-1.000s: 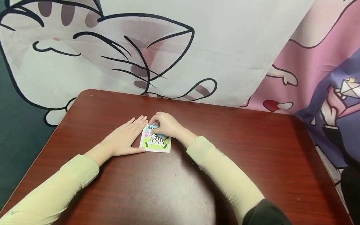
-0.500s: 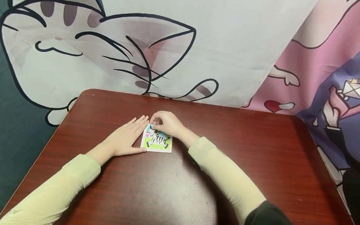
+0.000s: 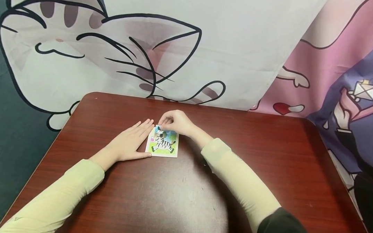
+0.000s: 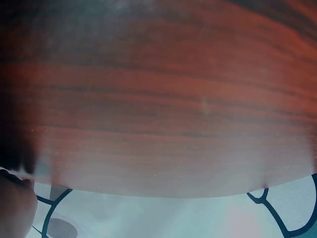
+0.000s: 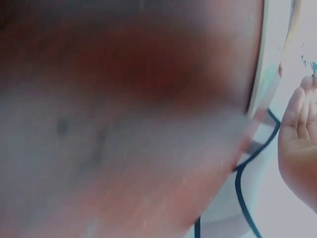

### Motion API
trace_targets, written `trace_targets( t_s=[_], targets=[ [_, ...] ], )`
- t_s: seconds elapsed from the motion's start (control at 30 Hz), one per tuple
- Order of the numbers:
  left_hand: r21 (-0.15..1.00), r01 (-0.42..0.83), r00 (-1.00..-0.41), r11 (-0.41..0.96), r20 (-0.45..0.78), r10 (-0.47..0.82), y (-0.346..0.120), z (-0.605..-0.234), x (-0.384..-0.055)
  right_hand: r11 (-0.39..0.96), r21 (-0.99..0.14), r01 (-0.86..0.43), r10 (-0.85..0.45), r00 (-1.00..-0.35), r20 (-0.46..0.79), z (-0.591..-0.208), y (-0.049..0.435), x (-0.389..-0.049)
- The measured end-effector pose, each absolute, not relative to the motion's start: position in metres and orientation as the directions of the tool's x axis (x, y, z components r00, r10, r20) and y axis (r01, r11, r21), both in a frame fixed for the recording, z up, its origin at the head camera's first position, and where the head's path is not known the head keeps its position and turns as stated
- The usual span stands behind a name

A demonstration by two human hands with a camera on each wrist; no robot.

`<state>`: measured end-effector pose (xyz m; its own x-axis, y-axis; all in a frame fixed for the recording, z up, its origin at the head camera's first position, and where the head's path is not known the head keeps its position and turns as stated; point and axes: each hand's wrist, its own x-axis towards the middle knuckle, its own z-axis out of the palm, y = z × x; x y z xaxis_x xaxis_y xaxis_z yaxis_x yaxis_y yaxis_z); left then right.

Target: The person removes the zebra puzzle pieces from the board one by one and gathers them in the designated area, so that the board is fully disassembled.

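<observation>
A small square zebra puzzle [image 3: 164, 151] with a white border lies on the brown table [image 3: 250, 161] in the head view. My left hand [image 3: 127, 145] rests flat with spread fingers against its left side, the thumb by the lower left corner. Over the top left corner, my right hand [image 3: 178, 123] pinches a small blue puzzle piece [image 3: 160, 128] with curled fingers that hide much of it. At the right of the right wrist view, part of the right hand [image 5: 297, 148] shows near the puzzle's pale edge [image 5: 270, 39]. The left wrist view catches only a sliver of a hand [image 4: 15, 206].
Behind the table hangs a white cloth [image 3: 239, 46] printed with a cartoon cat, its lower part meeting the table's far edge. A pink and purple printed cloth [image 3: 320, 66] hangs to the right. Something black [image 3: 367, 201] stands beyond the table's right edge.
My right hand has moved slightly up and away from the puzzle's middle, uncovering more of its blue upper part. My left hand has stayed in place.
</observation>
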<state>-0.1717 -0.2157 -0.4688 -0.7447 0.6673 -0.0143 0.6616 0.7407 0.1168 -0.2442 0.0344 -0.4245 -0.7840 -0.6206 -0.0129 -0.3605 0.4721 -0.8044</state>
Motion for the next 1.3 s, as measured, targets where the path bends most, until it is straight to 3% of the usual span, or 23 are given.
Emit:
trace_targets(
  t_s=[0.47,1.3],
  targets=[
    [0.112,0.673,-0.737,0.731,0.017,0.676,-0.216,-0.473,-0.173,0.522,-0.808,-0.273,-0.498,-0.866,-0.030,-0.418,0.095,-0.257],
    [0.098,0.681,-0.728,0.726,-0.017,0.685,-0.217,-0.469,-0.175,0.579,-0.799,-0.165,-0.410,-0.905,-0.110,-0.438,0.167,-0.256]
  ],
)
